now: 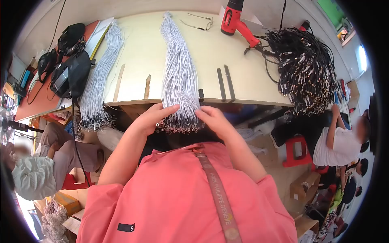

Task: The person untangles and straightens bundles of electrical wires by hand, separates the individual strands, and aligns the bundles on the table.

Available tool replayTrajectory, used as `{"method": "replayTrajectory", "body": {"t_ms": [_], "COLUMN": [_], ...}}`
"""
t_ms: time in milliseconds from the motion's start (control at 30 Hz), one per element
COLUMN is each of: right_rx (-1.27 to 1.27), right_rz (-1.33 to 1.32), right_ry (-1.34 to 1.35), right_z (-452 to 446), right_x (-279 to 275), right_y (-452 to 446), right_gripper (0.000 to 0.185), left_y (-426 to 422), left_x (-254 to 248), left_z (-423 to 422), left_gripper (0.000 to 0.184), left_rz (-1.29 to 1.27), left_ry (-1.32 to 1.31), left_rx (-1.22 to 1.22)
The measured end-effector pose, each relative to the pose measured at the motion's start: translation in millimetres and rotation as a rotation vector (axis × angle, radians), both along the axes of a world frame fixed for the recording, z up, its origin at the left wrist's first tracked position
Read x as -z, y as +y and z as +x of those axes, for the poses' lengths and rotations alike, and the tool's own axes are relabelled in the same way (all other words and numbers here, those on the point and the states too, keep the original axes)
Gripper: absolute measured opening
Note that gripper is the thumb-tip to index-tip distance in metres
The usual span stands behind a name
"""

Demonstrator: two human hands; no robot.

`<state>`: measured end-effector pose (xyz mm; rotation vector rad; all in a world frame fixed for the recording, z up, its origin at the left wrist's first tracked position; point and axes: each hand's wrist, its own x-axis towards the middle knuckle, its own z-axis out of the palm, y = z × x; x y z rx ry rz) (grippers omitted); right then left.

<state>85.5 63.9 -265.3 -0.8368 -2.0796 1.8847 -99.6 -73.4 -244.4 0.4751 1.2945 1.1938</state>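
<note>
A long bundle of thin white cables lies over the table and hangs past its front edge. Small metal ring-like tips with dark sleeves show at the near end. My left hand grips the bundle's left side, thumb on top and the other fingers partly hidden beneath. On the opposite side my right hand holds the bundle near the same end, its thumb against the cables and its fingertips hidden under them. To the left a second bundle of white cables drapes over the same edge.
A red heat gun lies at the back of the table, with glasses nearby. Black cables are heaped on the right. Black bags sit at left. Seated people are on both sides, near a red stool.
</note>
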Motion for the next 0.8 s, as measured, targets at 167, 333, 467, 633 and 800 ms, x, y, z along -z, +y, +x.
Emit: {"method": "replayTrajectory", "body": {"t_ms": [167,333,467,633,800], "right_rx": [-0.114,-0.023,0.015,0.010,0.023], "right_rz": [0.224,0.048,-0.233,-0.411,-0.528], "right_ry": [-0.103,-0.025,0.152,0.141,0.150], "right_z": [-6,4,10,15,17], "right_x": [-24,-7,-4,-5,-1], "right_y": [-6,11,10,18,24], "right_gripper": [0.029,0.024,0.020,0.019,0.019], "left_y": [8,3,2,5,0], "left_x": [-3,1,-9,-3,-9], "left_z": [15,6,4,12,8], "left_gripper": [0.045,0.039,0.041,0.041,0.041], "left_rz": [0.079,0.071,0.033,0.054,0.009], "left_ry": [-0.131,-0.156,-0.136,-0.155,-0.174], "left_rx": [-0.018,-0.084,-0.082,-0.203,-0.204]}}
